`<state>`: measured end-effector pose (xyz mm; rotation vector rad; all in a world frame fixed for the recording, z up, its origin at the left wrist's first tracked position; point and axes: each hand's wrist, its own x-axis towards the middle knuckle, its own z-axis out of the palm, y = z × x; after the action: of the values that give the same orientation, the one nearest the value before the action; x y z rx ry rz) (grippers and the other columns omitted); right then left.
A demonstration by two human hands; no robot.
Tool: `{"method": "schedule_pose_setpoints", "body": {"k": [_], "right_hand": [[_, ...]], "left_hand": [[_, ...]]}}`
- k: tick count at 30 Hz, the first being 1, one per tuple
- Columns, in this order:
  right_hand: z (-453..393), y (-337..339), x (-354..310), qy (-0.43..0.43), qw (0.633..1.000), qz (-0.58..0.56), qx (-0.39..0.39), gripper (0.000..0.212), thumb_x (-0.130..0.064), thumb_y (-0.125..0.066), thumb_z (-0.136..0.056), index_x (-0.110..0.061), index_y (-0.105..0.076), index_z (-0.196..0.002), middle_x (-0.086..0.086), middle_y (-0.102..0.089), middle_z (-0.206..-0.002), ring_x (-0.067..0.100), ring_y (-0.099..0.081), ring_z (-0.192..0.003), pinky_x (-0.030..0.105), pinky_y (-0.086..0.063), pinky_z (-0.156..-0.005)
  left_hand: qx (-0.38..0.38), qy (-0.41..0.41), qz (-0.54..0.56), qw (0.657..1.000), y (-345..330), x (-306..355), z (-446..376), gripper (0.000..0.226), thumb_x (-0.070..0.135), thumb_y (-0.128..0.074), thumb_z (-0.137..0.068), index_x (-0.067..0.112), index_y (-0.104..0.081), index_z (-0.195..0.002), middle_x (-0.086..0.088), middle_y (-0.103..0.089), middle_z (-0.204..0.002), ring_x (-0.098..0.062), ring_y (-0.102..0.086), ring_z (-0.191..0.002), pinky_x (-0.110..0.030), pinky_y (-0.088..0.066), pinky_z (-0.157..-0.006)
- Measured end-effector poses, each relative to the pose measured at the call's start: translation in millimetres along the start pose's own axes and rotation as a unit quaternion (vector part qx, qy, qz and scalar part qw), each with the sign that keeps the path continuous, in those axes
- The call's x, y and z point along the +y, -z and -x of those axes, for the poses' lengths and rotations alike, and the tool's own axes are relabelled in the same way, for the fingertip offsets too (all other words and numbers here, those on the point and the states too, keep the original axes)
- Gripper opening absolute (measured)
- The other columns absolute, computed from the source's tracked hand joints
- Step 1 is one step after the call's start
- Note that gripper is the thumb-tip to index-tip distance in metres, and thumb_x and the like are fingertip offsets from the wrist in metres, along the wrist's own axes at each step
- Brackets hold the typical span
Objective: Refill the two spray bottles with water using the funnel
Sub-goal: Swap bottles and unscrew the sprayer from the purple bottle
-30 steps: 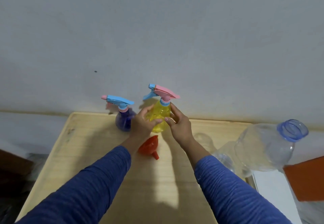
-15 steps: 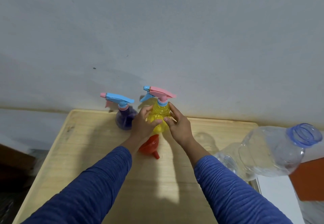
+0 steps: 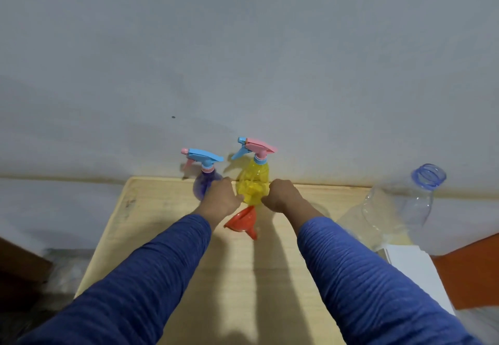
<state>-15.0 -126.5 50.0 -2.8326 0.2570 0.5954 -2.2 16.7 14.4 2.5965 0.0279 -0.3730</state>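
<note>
— Yellow plastic first: why do we bracket the yellow spray bottle (image 3: 253,182) at the table's (image 3: 167,236) far edge?
— To steady it, we judge; its trigger head is still on. Our left hand (image 3: 220,199) and right hand (image 3: 280,196) sit at its sides, fingers curled, though we cannot tell whether they grip.
— And the rest?
— The purple spray bottle (image 3: 204,186) stands just left, the funnel (image 3: 241,222) lies on its side behind our hands, and the clear water bottle (image 3: 399,204) waits off the right edge.

Both hands, left hand (image 3: 220,199), right hand (image 3: 280,195), flanking upright yellow spray bottle (image 3: 253,180), red funnel (image 3: 241,222) below
</note>
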Motion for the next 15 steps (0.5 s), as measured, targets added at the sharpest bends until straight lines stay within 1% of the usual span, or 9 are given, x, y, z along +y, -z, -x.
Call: {"method": "schedule_pose_setpoints", "body": {"k": [2, 4, 6, 8, 10, 12, 13, 14, 15], "right_hand": [[7, 3, -9, -0.002, 1.0, 0.013, 0.006, 0.03, -0.021, -0.05, -0.088, -0.003, -0.054, -0.112, 0.015, -0.059, -0.118, 0.029, -0.057, -0.108, 0.029, -0.04, -0.07], [15, 6, -20, -0.004, 1.0, 0.014, 0.013, 0.03, -0.021, -0.05, -0.088, -0.003, -0.054, -0.112, 0.014, -0.058, -0.117, 0.029, -0.057, -0.106, 0.03, -0.039, -0.071], [22, 8, -33, 0.0, 1.0, 0.012, 0.02, 0.029, -0.021, -0.048, -0.089, -0.004, -0.053, -0.111, 0.013, -0.058, -0.115, 0.029, -0.056, -0.101, 0.031, -0.04, -0.072], [25, 6, -48, 0.012, 0.999, 0.014, 0.029, 0.025, -0.02, -0.048, -0.089, -0.005, -0.055, -0.107, 0.013, -0.059, -0.113, 0.027, -0.055, -0.095, 0.031, -0.041, -0.071], [23, 3, -60, 0.029, 0.999, 0.012, 0.039, 0.026, -0.021, -0.049, -0.089, -0.005, -0.056, -0.109, 0.013, -0.059, -0.115, 0.027, -0.056, -0.1, 0.03, -0.042, -0.072], [20, -3, -73, 0.045, 0.998, 0.005, 0.046, 0.034, -0.024, -0.05, -0.091, -0.006, -0.053, -0.119, 0.012, -0.056, -0.123, 0.027, -0.054, -0.112, 0.031, -0.044, -0.081], [18, -6, -79, 0.054, 0.997, -0.005, 0.051, 0.038, -0.026, -0.05, -0.091, -0.007, -0.052, -0.124, 0.012, -0.055, -0.127, 0.027, -0.052, -0.116, 0.031, -0.044, -0.086], [17, -10, -85, 0.061, 0.996, -0.02, 0.058, 0.04, -0.027, -0.05, -0.092, -0.007, -0.051, -0.126, 0.012, -0.054, -0.13, 0.027, -0.051, -0.119, 0.032, -0.044, -0.09], [16, -13, -90, 0.068, 0.995, -0.037, 0.068, 0.04, -0.027, -0.05, -0.092, -0.006, -0.051, -0.126, 0.013, -0.054, -0.13, 0.028, -0.051, -0.119, 0.032, -0.044, -0.091]], "left_hand": [[-0.009, 0.0, -0.048, 0.999, 13, -3, 7, 0.052, 0.042, -0.054, -0.089, 0.002, -0.05, -0.122, -0.012, -0.061, -0.114, -0.027, -0.054, -0.111, -0.032, -0.041, -0.092], [-0.011, 0.002, -0.074, 0.997, 24, -9, 12, 0.049, 0.04, -0.055, -0.088, 0.001, -0.054, -0.117, -0.008, -0.065, -0.106, -0.025, -0.058, -0.104, -0.03, -0.042, -0.089], [0.0, 0.004, -0.054, 0.999, 33, -18, 17, 0.038, 0.031, -0.057, -0.088, 0.002, -0.058, -0.112, -0.009, -0.064, -0.106, -0.027, -0.061, -0.1, -0.028, -0.045, -0.081], [0.026, 0.006, -0.033, 0.999, 44, -30, 21, 0.034, 0.024, -0.059, -0.087, 0.003, -0.057, -0.113, -0.012, -0.061, -0.112, -0.03, -0.06, -0.102, -0.031, -0.047, -0.081], [0.035, 0.006, -0.02, 0.999, 54, -38, 21, 0.036, 0.02, -0.061, -0.083, 0.01, -0.055, -0.116, -0.009, -0.06, -0.112, -0.027, -0.059, -0.099, -0.032, -0.048, -0.081], [0.03, 0.001, -0.041, 0.999, 66, -47, 22, 0.028, 0.019, -0.059, -0.082, 0.018, -0.052, -0.109, -0.002, -0.056, -0.097, -0.022, -0.056, -0.085, -0.029, -0.045, -0.07], [0.034, 0.0, -0.059, 0.998, 70, -51, 21, 0.022, 0.018, -0.057, -0.085, 0.02, -0.05, -0.106, -0.002, -0.052, -0.093, -0.021, -0.053, -0.082, -0.029, -0.042, -0.067], [0.041, 0.001, -0.076, 0.996, 73, -55, 21, 0.018, 0.019, -0.056, -0.087, 0.02, -0.049, -0.103, -0.004, -0.051, -0.094, -0.022, -0.051, -0.082, -0.029, -0.041, -0.067], [0.048, 0.002, -0.09, 0.995, 74, -59, 20, 0.018, 0.02, -0.056, -0.089, 0.017, -0.051, -0.106, -0.007, -0.053, -0.099, -0.023, -0.052, -0.085, -0.028, -0.04, -0.067]]}}
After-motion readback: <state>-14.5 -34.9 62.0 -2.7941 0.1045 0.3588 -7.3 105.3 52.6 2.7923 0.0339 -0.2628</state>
